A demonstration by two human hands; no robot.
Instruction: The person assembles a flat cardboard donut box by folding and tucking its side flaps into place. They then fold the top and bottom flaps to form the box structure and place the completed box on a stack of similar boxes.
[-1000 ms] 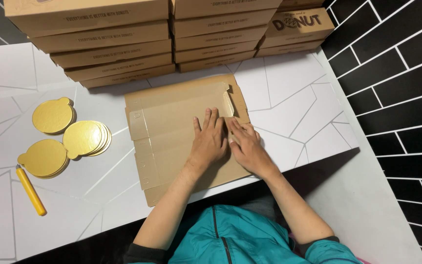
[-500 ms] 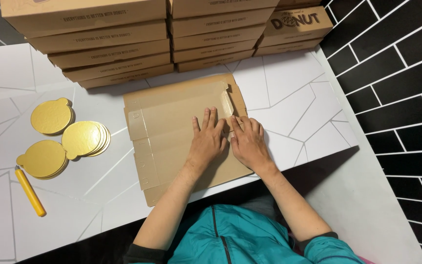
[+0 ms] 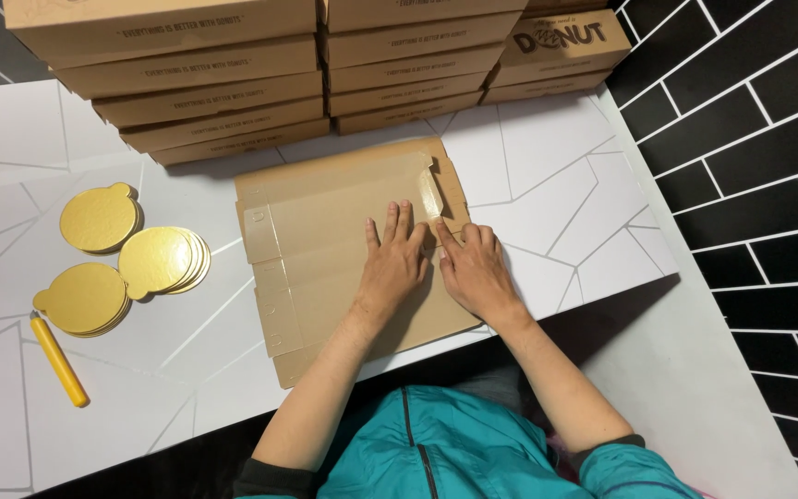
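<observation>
A flat, unfolded brown cardboard box blank [image 3: 325,231] lies on the white table in front of me, several sheets thick. My left hand [image 3: 392,263] presses flat on the blank's right-middle part, fingers spread slightly. Beside it, my right hand [image 3: 473,271] rests flat on the blank's right edge, its fingertips at a glossy side flap [image 3: 429,192] that is partly lifted. Both hands touch the cardboard side by side and grip nothing.
Stacks of closed brown cardboard boxes [image 3: 233,83] line the far edge of the white table [image 3: 556,185]. Gold round cake boards [image 3: 131,259] lie in three piles at the left, with a yellow pen-like stick [image 3: 59,360] near them. Black tiled wall at right.
Both hands have slid slightly away from me along the cardboard, pressing it down. The blank has stayed in place.
</observation>
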